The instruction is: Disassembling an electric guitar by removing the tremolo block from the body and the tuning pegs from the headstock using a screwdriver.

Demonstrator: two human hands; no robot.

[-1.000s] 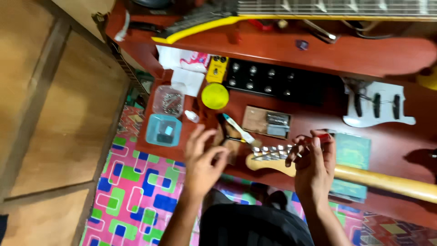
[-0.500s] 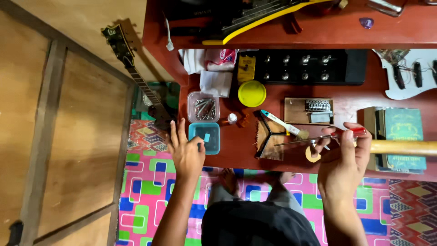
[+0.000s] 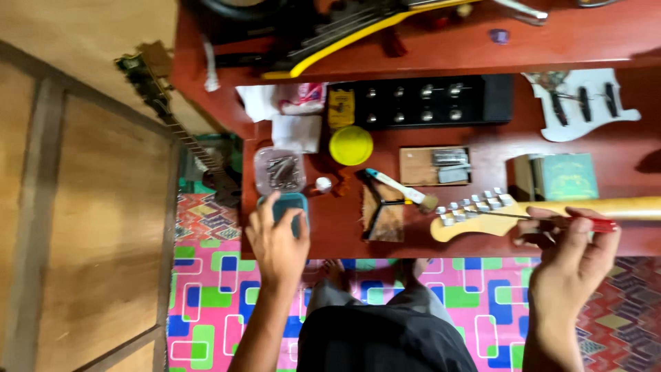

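The left hand has travelled outward from the centre of the bench, where it worked close to the guitar headstock a second ago, and now lies over the small teal container at the bench's front edge. Its fingers are spread and curved over the container's near side; the container's top edge shows just beyond the fingertips. Whether the fingers grip the container or merely rest on it cannot be told from this view. Just past the fingertips stands a clear tub of metal screws, and to the thumb side of that a small white cap.

The right hand has kept its station. Its fingers are closed around the red-handled screwdriver, whose thin shaft runs from the fingertips toward the tuning machines on the headstock. The neck passes just beyond the knuckles.

Judged from this shift, the work on the tuners is paused on the left side: one hand collects or deposits a small part at the container while the other keeps the tool ready at the headstock.

Further from both hands lie a yellow lid, a brush, a black pedal board and a white pickguard.
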